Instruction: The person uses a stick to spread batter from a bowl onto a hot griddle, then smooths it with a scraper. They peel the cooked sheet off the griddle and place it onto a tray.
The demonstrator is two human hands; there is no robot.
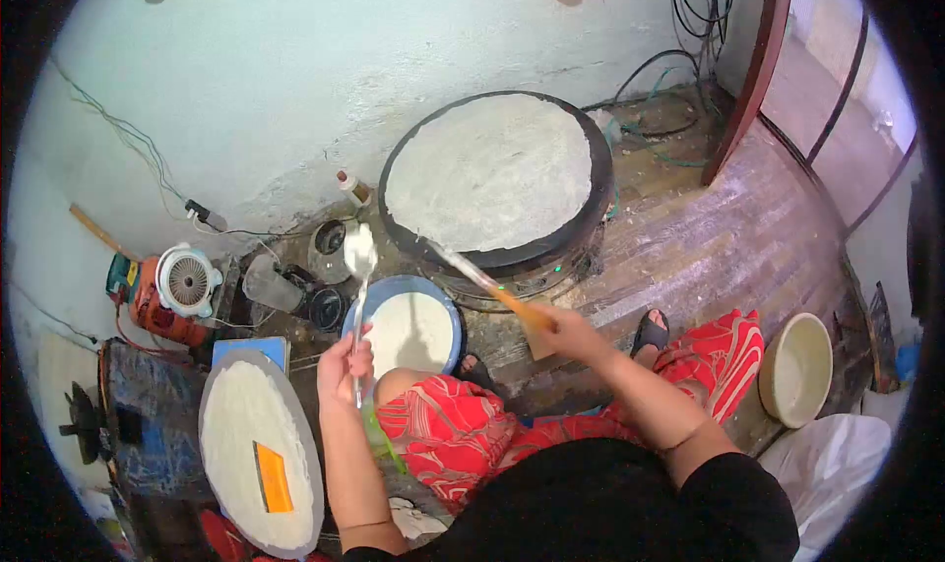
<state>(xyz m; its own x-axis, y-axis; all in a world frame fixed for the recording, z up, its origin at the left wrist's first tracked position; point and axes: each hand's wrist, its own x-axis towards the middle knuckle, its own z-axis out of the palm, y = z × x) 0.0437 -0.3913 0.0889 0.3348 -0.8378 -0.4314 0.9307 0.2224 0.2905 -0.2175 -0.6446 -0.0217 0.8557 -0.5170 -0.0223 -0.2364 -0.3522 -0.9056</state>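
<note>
My left hand (346,367) is closed round the handle of a metal ladle (361,262), held upright with white batter in its bowl. In my right hand (571,334) is a wooden-handled spatula (497,291), its far end at the front rim of a round black griddle (602,183). A thin pale sheet of batter (492,168) covers most of the griddle. Between my hands and lower down, a blue-rimmed bowl (456,326) holds white liquid batter (409,331). The ladle is over that bowl's left side.
An oval tray of pale sheets (246,414) with an orange scraper (274,478) lies at left. Near the wall are an orange machine (162,301), a clear jug (271,284) and a small bottle (354,188). A cream basin (795,370) stands at right; cables hang at back right.
</note>
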